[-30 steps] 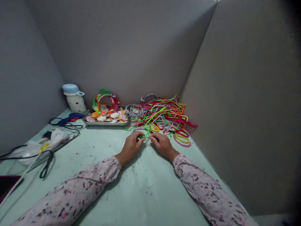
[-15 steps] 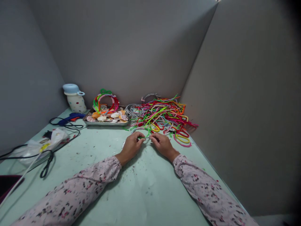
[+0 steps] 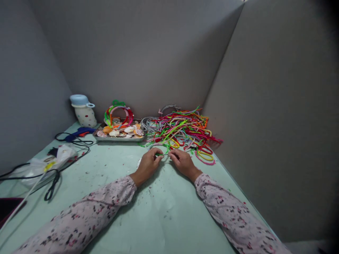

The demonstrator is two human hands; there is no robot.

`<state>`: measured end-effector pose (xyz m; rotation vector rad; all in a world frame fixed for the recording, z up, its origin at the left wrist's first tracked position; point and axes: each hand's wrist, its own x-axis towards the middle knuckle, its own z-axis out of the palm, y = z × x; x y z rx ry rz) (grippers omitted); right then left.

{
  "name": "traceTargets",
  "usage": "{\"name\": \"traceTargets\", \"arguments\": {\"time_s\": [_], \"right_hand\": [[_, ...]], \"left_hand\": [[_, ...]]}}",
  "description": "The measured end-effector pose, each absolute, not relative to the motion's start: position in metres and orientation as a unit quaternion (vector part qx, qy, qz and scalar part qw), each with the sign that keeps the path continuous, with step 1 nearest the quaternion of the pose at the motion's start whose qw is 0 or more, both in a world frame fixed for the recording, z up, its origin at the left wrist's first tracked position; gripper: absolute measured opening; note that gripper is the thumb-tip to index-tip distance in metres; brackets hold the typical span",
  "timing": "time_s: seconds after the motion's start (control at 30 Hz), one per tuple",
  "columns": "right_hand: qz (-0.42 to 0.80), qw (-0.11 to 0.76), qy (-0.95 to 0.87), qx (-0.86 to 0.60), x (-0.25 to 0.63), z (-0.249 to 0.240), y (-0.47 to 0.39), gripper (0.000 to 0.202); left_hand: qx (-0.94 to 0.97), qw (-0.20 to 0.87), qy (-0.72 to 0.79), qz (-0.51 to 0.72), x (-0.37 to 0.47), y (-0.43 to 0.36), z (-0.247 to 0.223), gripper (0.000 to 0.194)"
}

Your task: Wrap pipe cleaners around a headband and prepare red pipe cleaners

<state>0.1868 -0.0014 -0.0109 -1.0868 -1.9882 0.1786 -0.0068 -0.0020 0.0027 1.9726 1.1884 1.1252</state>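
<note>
My left hand (image 3: 150,161) and my right hand (image 3: 182,162) meet almost fingertip to fingertip above the table. Both are closed in a pinch. A short stretch of thin greyish wire (image 3: 166,154) spans the small gap between them, gripped at either side. The rest of it is hidden by my fingers. Just behind the fingertips lie green pipe cleaner ends (image 3: 167,145), and I cannot tell whether they join what I hold. A large tangled heap of coloured pipe cleaners (image 3: 182,127) spreads beyond my hands, with coils of grey wire (image 3: 152,124) at its left.
A metal tray (image 3: 120,139) of seashells (image 3: 114,133) carries several wrapped hoops (image 3: 129,114). To its left stand a lidded bottle (image 3: 85,113) and a blue glue gun (image 3: 76,134). Black cables (image 3: 55,181) and a plastic bag (image 3: 65,153) lie on the left. Walls enclose the table.
Both hands stay in the same place with the same pinch on the wire. The view has shifted very slightly; nothing else has visibly moved.
</note>
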Motion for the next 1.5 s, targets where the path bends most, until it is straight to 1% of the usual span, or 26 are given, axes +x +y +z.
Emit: {"name": "traceTargets", "arguments": {"time_s": [0.4, 0.7, 1.07, 1.5], "right_hand": [[0.07, 0.41, -0.796, -0.44, 0.1862, -0.0101, -0.002, 0.012], [0.074, 0.408, -0.801, -0.432, 0.1858, -0.0103, -0.0022, 0.014], [0.067, 0.414, -0.792, -0.444, 0.1866, -0.0101, -0.0013, 0.014], [0.066, 0.404, -0.803, -0.432, 0.1857, -0.0095, -0.0021, 0.014]], "left_hand": [[0.749, 0.287, 0.465, 0.374, -0.0069, -0.0048, 0.0081, 0.016], [0.769, 0.253, 0.455, 0.371, -0.0067, -0.0047, 0.0063, 0.015], [0.773, 0.259, 0.448, 0.368, -0.0072, -0.0061, 0.0083, 0.019], [0.783, 0.24, 0.459, 0.344, -0.007, -0.0041, 0.0047, 0.017]]}}
